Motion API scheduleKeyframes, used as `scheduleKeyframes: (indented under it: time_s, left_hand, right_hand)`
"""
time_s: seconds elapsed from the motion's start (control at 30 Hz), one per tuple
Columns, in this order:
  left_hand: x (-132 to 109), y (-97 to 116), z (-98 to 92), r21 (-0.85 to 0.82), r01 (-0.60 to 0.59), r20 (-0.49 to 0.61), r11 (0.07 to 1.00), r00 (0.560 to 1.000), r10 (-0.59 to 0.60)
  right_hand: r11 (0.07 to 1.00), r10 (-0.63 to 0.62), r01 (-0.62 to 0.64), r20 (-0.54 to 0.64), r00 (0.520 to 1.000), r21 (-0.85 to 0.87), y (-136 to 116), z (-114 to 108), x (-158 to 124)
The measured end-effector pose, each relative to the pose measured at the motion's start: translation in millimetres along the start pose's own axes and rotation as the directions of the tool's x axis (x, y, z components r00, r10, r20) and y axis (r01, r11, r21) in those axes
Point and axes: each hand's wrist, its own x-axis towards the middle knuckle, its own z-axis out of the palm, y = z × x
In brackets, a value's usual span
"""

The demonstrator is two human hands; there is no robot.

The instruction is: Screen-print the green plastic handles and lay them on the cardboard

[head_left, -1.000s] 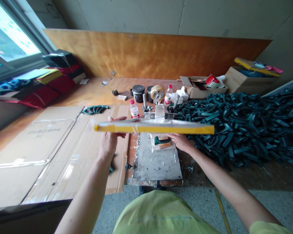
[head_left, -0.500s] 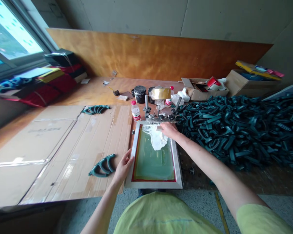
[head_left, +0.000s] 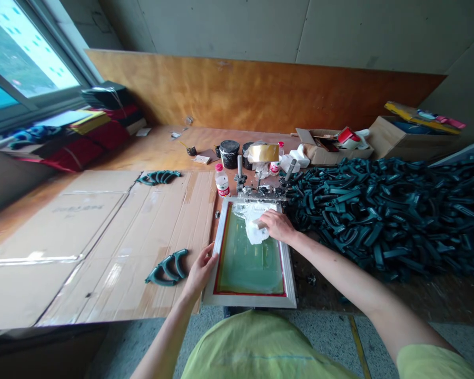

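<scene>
A silk-screen frame (head_left: 289, 284) with pale metal sides and green mesh (head_left: 248, 268) lies before me, its far end at a metal clamp (head_left: 260, 196). White ink (head_left: 254, 236) is spread over the mesh's far part. My right hand (head_left: 278, 225) is closed round a small pale squeegee (head_left: 259, 224), which rests in the ink. My left hand (head_left: 200, 268) grips the frame's left side; its underside fingers are hidden. On the cardboard to the left lie a dark green curved plastic part (head_left: 168, 268) and, farther back, a row of similar parts (head_left: 159, 177).
Flattened cardboard (head_left: 82, 237) covers the table's left side. A large heap of dark green parts (head_left: 379, 205) lies right of the screen. Behind it stand a bottle (head_left: 221, 181), a black tub (head_left: 229, 153), a tape roll (head_left: 263, 153) and an open carton (head_left: 335, 154).
My right hand has drawn the squeegee a little toward me through the white ink, away from the clamp. The left hand stays on the frame. The whole view has shifted slightly.
</scene>
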Motion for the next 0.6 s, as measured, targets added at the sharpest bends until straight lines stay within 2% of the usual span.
scheduleKeyframes:
  time_s: [0.1,0.2,0.3,0.4,0.47,0.53,0.6]
  left_hand:
    - [-2,4,0.3,-0.022,0.015,-0.006,1.000,1.000,-0.015]
    - [-4,8,0.8,-0.034,0.028,-0.009,0.999,1.000,-0.028]
    - [-7,18,0.1,-0.031,0.041,-0.002,0.999,0.999,-0.041]
    - [-14,40,-3.2,-0.018,0.052,0.012,0.999,0.999,-0.052]
    - [-20,60,-6.1,-0.047,0.049,0.029,0.998,0.998,-0.048]
    - [-22,82,-7.7,-0.093,0.030,0.041,0.995,0.999,-0.026]
    - [-19,104,-6.4,-0.147,-0.043,0.026,0.988,0.999,0.047]
  right_hand:
    - [0.998,-0.070,0.069,-0.062,0.996,-0.014,-8,14,-19]
    - [0.993,-0.112,0.114,-0.047,0.993,0.040,-5,9,-27]
    - [0.993,0.056,-0.051,-0.048,0.997,0.103,3,-10,-2]
    - [0.956,0.273,-0.267,-0.035,0.961,0.118,13,-29,38]
    - [0.937,0.344,-0.340,-0.045,0.938,0.079,24,-41,56]
    - [0.922,0.387,-0.382,-0.129,0.913,0.064,40,-50,58]
    - [0.887,0.461,-0.451,-0.235,0.855,0.098,58,-53,45]
